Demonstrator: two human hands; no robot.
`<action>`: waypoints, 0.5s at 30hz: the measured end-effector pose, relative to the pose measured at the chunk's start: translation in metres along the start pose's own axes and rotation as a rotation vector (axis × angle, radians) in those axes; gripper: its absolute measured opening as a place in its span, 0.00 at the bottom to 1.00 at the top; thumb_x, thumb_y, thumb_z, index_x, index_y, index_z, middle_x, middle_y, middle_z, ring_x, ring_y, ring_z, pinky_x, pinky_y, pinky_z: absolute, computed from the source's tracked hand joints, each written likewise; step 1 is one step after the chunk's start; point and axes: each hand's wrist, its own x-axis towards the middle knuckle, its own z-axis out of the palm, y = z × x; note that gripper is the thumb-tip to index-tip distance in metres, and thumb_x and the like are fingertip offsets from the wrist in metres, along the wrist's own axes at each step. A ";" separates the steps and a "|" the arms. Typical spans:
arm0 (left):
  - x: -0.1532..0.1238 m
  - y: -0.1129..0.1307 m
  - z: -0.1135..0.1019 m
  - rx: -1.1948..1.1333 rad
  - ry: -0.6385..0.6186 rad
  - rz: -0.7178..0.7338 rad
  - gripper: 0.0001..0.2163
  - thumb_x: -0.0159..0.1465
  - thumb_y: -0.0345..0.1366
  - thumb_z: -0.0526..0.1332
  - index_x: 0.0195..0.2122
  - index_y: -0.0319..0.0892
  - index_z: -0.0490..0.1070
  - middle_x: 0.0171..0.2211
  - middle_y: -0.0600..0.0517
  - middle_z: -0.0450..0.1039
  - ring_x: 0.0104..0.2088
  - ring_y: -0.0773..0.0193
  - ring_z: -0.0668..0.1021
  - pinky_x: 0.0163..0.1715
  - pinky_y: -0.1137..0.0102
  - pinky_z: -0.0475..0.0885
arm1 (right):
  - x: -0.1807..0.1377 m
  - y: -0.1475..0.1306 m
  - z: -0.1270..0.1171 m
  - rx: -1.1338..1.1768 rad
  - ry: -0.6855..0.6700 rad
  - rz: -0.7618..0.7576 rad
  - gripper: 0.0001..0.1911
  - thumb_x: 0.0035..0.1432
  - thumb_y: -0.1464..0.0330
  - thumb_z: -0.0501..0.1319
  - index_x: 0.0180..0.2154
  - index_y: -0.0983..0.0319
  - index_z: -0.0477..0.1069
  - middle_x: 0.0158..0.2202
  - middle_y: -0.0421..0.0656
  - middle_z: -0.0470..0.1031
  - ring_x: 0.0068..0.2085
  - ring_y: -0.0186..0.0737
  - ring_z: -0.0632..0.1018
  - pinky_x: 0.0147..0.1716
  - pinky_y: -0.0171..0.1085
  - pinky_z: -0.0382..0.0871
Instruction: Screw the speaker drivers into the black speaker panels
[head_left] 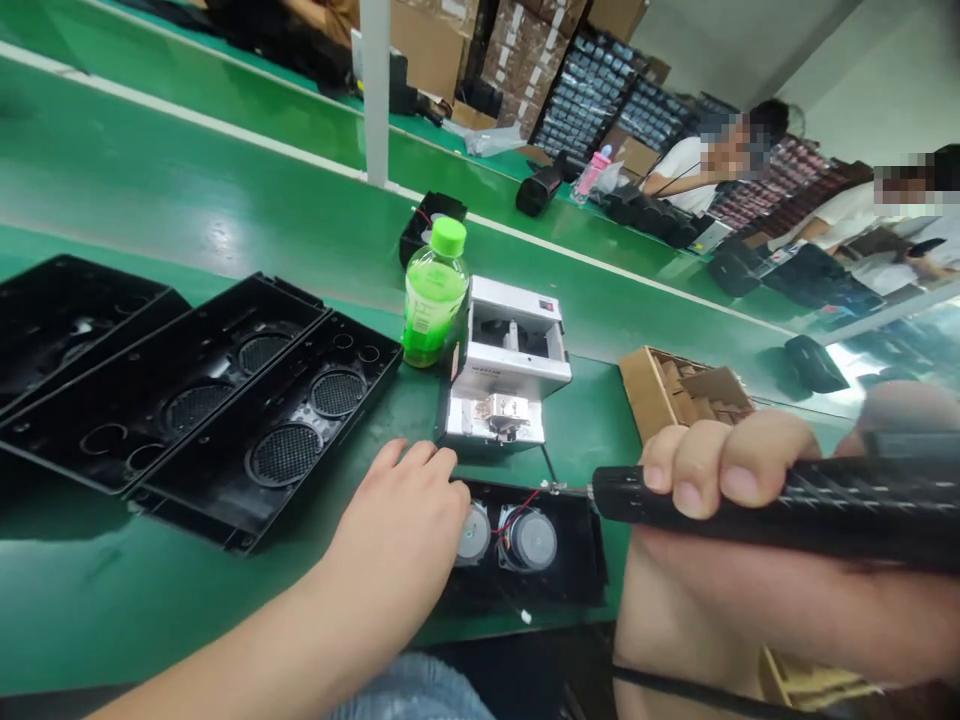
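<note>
My right hand (pixel 720 470) is wrapped round a black electric screwdriver (pixel 690 495), held nearly level. Its thin bit points left, over the far edge of a black speaker housing (pixel 574 545); whether the tip touches it I cannot tell. Two round speaker drivers (pixel 534 540) with red and black wires sit in this housing, and a small white connector (pixel 526 617) hangs at its near side. My left hand (pixel 412 510) is closed over the housing's left end, fingertips partly hidden. Just beyond stands a silver screw feeder (pixel 510 365).
Open black speaker shells (pixel 225 390) lie at left. A green-capped bottle (pixel 435 295) stands beside the screw feeder, with another black housing (pixel 420 235) behind. A cardboard box (pixel 686 390) of brown pieces is at right. Co-workers (pixel 697 165) sit across the green bench (pixel 225 240).
</note>
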 end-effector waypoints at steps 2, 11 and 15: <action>-0.001 0.000 0.002 -0.007 0.019 0.009 0.13 0.71 0.27 0.62 0.30 0.42 0.81 0.43 0.42 0.84 0.42 0.46 0.83 0.45 0.47 0.77 | 0.005 0.003 -0.009 0.103 0.032 -0.010 0.18 0.71 0.47 0.62 0.53 0.48 0.79 0.24 0.34 0.71 0.22 0.40 0.67 0.27 0.45 0.67; 0.048 -0.003 -0.067 0.139 0.507 0.032 0.11 0.77 0.34 0.59 0.44 0.43 0.82 0.45 0.46 0.84 0.43 0.49 0.81 0.41 0.54 0.70 | 0.027 0.030 -0.036 0.250 0.123 -0.123 0.33 0.66 0.36 0.60 0.51 0.56 0.79 0.22 0.34 0.74 0.17 0.36 0.69 0.17 0.39 0.68; 0.090 -0.004 -0.084 0.364 0.460 -0.013 0.12 0.74 0.28 0.58 0.51 0.42 0.82 0.45 0.43 0.83 0.41 0.48 0.79 0.36 0.56 0.64 | 0.026 0.034 -0.034 0.326 0.158 -0.147 0.35 0.66 0.35 0.59 0.51 0.57 0.79 0.21 0.34 0.73 0.16 0.36 0.69 0.15 0.38 0.67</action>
